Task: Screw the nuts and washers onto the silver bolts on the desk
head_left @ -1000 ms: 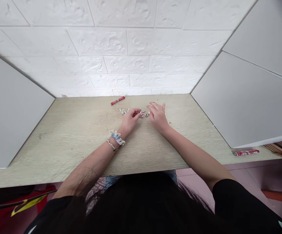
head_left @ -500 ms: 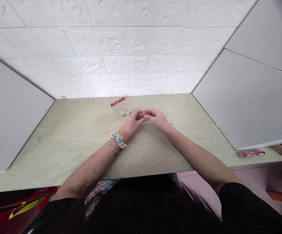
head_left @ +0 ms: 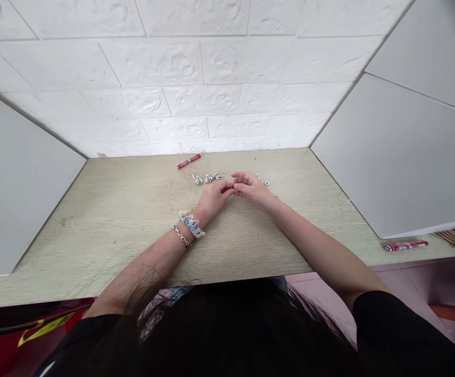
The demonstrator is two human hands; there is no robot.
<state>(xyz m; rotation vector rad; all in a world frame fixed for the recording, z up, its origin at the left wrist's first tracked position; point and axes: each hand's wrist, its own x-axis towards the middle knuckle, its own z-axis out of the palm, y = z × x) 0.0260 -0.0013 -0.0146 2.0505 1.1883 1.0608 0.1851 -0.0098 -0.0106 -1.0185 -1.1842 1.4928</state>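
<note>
The left hand [head_left: 213,199] and the right hand [head_left: 254,189] are meeting fingertip to fingertip above the table [head_left: 141,251], their forearms coming in from either side. The thumb and forefinger of the left hand are drawing close together at the tips, and those of the right hand are curving in toward the same spot, its other fingers standing a little apart. Whether the fingers are pinching a small part there I cannot tell; the meeting point is too small and too covered.

The loose hardware is lying on both sides of that spot. Just beyond the left hand, toward the wall, a leaning bolt [head_left: 214,176] is pointing its shank away from the person and to the right. Further left, an upright bolt [head_left: 198,180] is standing on its broad base, its axis roughly vertical. For all of this group, the left hand is sitting nearer.

On the other side, a small nut [head_left: 266,183] is lying just past the back of the right hand, farther from the person, and the right hand is clearly the closer one.
</note>
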